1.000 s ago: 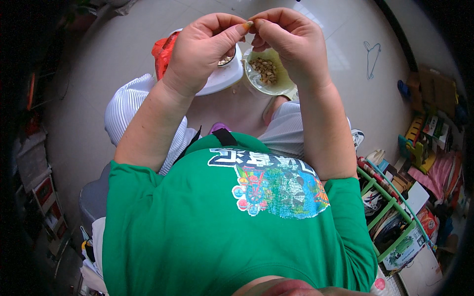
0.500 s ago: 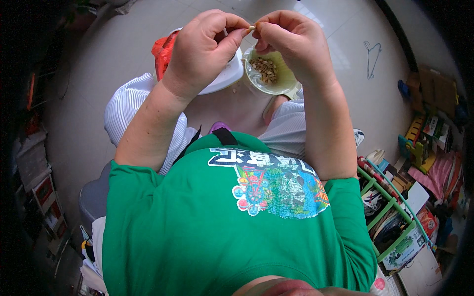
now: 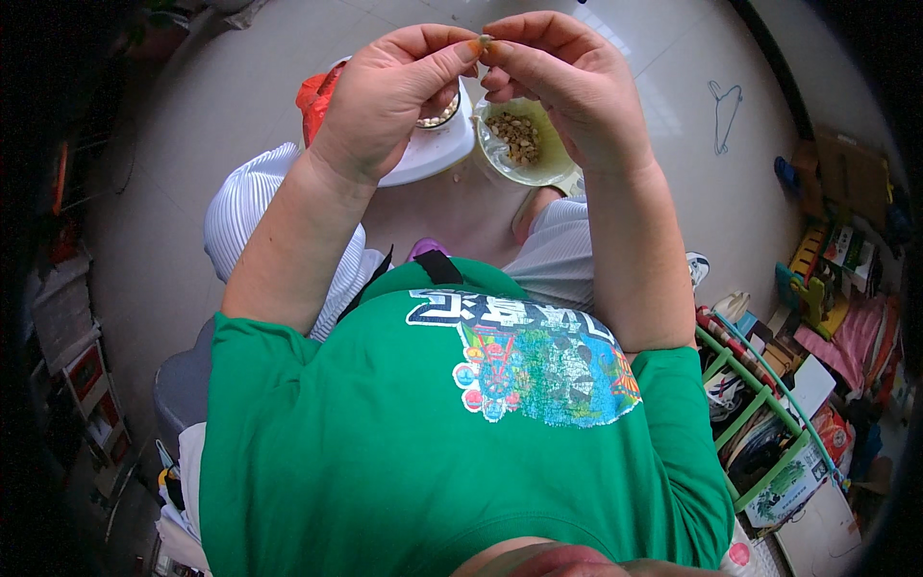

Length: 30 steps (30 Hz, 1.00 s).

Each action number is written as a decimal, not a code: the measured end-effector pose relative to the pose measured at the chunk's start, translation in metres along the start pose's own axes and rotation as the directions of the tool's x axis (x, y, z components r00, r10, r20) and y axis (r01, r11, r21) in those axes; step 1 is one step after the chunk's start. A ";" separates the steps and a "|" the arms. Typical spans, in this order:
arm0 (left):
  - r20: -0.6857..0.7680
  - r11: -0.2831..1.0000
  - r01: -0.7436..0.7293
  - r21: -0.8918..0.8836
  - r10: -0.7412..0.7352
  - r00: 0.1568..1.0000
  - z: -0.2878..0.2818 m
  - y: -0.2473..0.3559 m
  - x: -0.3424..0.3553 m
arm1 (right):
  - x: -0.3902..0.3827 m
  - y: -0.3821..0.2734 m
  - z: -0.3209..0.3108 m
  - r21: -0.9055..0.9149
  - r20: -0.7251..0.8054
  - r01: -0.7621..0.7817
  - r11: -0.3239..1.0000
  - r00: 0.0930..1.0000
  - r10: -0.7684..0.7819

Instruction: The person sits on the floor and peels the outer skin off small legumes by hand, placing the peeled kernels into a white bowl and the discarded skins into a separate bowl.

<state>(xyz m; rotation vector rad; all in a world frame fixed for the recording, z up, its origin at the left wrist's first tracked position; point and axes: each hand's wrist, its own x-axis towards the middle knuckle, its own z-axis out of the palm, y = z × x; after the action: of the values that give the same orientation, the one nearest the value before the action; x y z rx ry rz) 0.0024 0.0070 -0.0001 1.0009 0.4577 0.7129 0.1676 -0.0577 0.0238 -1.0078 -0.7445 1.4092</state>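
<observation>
Up at the top of the view, my left hand (image 3: 389,96) and my right hand (image 3: 582,87) meet fingertip to fingertip. Pinched between both thumbs and forefingers is a small pale, greenish-tan piece like a nut or seed (image 3: 486,41); its exact kind is too small to make out. Partly hidden behind my left hand, a bowl (image 3: 442,122) of whitish pieces stands on a white stool or small table (image 3: 428,162). Below and between my hands, a pale yellow-green bin (image 3: 553,173) with a clear plastic liner holds tan, shell-like bits (image 3: 514,137).
A red plastic bag (image 3: 311,106) is at the white surface's left side. My knees in striped trousers (image 3: 252,200) flank the area. On the tiled floor at right lies a wire hanger (image 3: 726,117). A green rack (image 3: 769,462) and piled household goods line the right edge.
Both hands have risen slightly, and my left hand has turned, bringing part of the bowl into view. The pinched piece has shifted up and a little left.
</observation>
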 end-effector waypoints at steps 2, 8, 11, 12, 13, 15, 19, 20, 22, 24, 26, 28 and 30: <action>-0.005 0.999 -0.011 0.040 0.011 1.000 0.001 0.001 0.000 | 0.001 0.004 -0.004 -0.145 0.021 0.107 0.984 0.994 -0.105; 0.001 1.000 0.013 -0.005 -0.013 1.000 0.001 0.002 -0.001 | -0.002 0.003 -0.003 -0.238 0.012 0.146 0.960 0.989 -0.147; 0.037 0.996 0.065 -0.062 -0.063 0.997 -0.002 0.001 0.000 | 0.000 0.005 -0.006 -0.229 0.033 0.153 0.961 0.988 -0.149; 0.037 0.995 0.073 -0.072 -0.070 0.997 -0.002 0.001 0.000 | 0.000 0.006 -0.007 -0.218 0.045 0.155 0.964 0.988 -0.149; 0.038 0.993 0.081 -0.083 -0.078 0.996 -0.002 0.001 0.001 | 0.001 0.005 -0.008 -0.171 0.045 0.142 0.975 0.990 -0.136; 0.061 0.995 0.078 -0.063 -0.074 0.995 -0.003 0.001 0.001 | 0.001 0.005 -0.008 -0.076 0.048 0.115 0.990 0.993 -0.111; 0.106 0.998 0.029 0.052 -0.034 0.994 -0.006 0.002 -0.001 | 0.000 0.003 -0.010 -0.094 0.079 0.090 0.991 0.993 -0.083; 0.109 0.997 0.019 0.080 -0.027 0.994 -0.005 0.002 -0.001 | 0.000 0.004 -0.010 -0.083 0.069 0.076 0.994 0.995 -0.071; 0.089 0.999 0.028 0.019 -0.030 0.996 -0.004 0.003 0.000 | 0.001 0.004 -0.011 -0.039 0.083 0.058 0.998 0.995 -0.054; 0.081 0.999 0.033 -0.005 -0.032 0.996 -0.003 0.003 0.000 | 0.001 0.003 -0.013 0.025 0.129 0.046 0.999 0.990 -0.049; 0.082 1.000 0.030 0.005 -0.031 0.996 -0.004 0.004 -0.001 | 0.001 0.002 -0.010 0.019 0.138 0.052 0.998 0.989 -0.054; 0.088 0.999 0.038 0.005 -0.038 0.995 -0.005 0.002 -0.001 | 0.001 0.003 -0.009 0.029 0.139 0.050 0.998 0.989 -0.053; 0.106 0.998 0.062 -0.027 -0.058 0.993 -0.006 0.002 0.000 | 0.001 0.005 -0.011 0.057 0.133 0.039 0.998 0.990 -0.046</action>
<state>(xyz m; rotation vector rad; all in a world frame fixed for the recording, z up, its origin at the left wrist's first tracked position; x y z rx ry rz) -0.0019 0.0112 -0.0013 0.9870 0.3824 0.6086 0.1755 -0.0583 0.0145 -0.8568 -0.8176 1.4628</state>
